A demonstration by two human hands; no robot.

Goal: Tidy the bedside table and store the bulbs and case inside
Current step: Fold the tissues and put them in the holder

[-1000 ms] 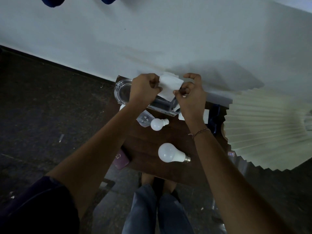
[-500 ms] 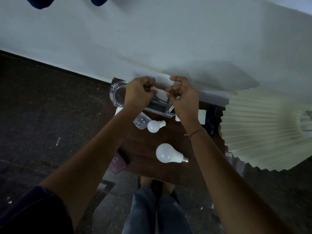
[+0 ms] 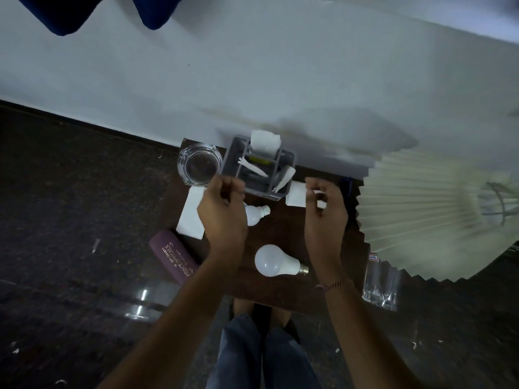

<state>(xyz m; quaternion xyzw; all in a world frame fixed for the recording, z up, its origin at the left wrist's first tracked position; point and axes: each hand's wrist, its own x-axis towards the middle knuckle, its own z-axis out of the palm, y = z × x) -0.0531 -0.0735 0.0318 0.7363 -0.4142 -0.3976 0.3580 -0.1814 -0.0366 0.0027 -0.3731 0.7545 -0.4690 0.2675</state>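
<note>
Wood, dark brown, is the top of my bedside table [image 3: 280, 234]. Nearest me, at 6 o'clock on it, the big white bulb [image 3: 276, 263] lies on its side. At 8 o'clock the purple case [image 3: 174, 256] sticks out past the table's edge.

Next come my hands, well apart. A second ago they were close together up at the grey holder [image 3: 261, 175], folding the white tissue [image 3: 265, 141]. Now they have pulled back toward me. My left hand [image 3: 224, 211] is loosely curled, with nothing in it that I can see. It sits just over the small bulb [image 3: 255, 214] in the middle. My right hand [image 3: 325, 217] is curled above a white paper [image 3: 295, 193] at 2 o'clock. I cannot tell if it pinches it.

Farther off, at 12 o'clock, the tissue stands tucked in the holder. The glass ashtray [image 3: 199, 164] is beside it at 11 o'clock.

So I think the tissue job is done. Both bulbs and the case are still out on top, and putting them inside is what is left.
</note>
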